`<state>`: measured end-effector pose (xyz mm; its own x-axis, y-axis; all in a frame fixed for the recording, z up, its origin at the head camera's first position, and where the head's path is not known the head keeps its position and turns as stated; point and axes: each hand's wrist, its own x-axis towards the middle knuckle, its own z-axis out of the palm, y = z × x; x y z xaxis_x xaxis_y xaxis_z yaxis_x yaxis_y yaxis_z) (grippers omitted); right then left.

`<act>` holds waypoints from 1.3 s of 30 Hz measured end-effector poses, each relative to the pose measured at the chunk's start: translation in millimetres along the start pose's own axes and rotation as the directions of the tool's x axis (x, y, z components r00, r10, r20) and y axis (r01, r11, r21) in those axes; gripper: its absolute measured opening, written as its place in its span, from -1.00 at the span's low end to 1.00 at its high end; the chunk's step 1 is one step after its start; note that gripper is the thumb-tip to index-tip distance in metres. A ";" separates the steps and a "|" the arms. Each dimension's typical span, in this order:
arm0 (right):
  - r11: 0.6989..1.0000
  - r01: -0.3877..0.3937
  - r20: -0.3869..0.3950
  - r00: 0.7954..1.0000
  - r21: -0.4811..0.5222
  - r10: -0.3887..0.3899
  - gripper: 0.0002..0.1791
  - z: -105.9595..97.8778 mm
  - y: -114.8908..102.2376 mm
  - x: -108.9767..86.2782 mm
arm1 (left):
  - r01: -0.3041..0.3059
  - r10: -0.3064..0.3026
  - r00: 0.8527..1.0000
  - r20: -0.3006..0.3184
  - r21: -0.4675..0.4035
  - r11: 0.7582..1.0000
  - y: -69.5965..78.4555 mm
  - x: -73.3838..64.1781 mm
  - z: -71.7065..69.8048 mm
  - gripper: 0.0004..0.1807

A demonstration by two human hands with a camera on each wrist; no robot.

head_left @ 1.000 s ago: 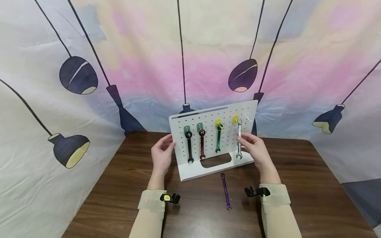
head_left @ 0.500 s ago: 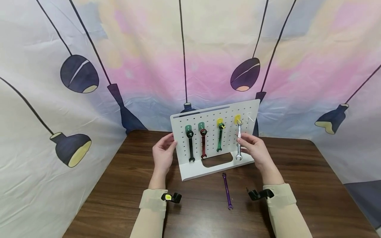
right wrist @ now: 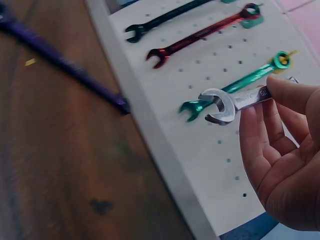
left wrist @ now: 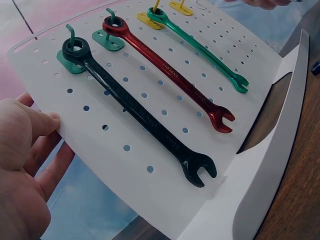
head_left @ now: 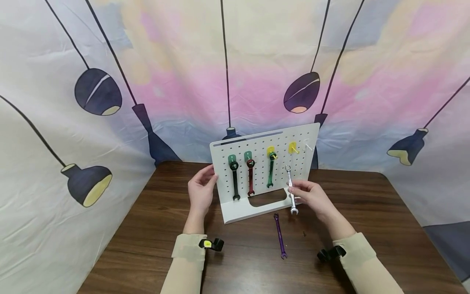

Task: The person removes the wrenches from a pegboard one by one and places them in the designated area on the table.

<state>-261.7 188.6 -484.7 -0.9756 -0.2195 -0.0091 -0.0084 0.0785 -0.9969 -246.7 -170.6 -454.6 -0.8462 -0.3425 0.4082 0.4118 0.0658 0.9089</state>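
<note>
My right hand (head_left: 312, 198) pinches a silver combination wrench (head_left: 291, 190) by its middle, in front of the white pegboard (head_left: 227, 212). In the right wrist view the wrench's open end points away from the thumb. With thumb and fingers, my left hand (left wrist: 25, 165) grips the board's left edge. Hanging from hooks on the board are a black wrench (left wrist: 135, 112), a red wrench (left wrist: 172, 75) and a green wrench (left wrist: 200, 47). A yellow hook (head_left: 293, 148) and a clear hook (head_left: 307, 145) at the right carry nothing.
A purple wrench (head_left: 280, 237) lies on the brown wooden table (head_left: 249, 261) before the board. The board's base has an oval cutout (head_left: 267, 198). A patterned cloth (head_left: 176, 81) hangs behind the table.
The silver wrench has come off the right yellow hook; my right hand has brought it down and towards me. My left hand stays on the board's edge.
</note>
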 end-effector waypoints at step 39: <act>0.983 -0.172 0.200 0.963 -0.062 0.181 -0.58 4.8 34.3 -53.3 | 0.019 -0.019 1.000 -0.017 0.015 1.000 0.5 -0.8 1.8 -0.67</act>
<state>-208.9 198.3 -518.8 -0.8971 -0.3915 -0.2047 0.1455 0.1755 -0.9737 -246.4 -168.6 -454.3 -0.8480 -0.3593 0.3897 0.3907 0.0730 0.9176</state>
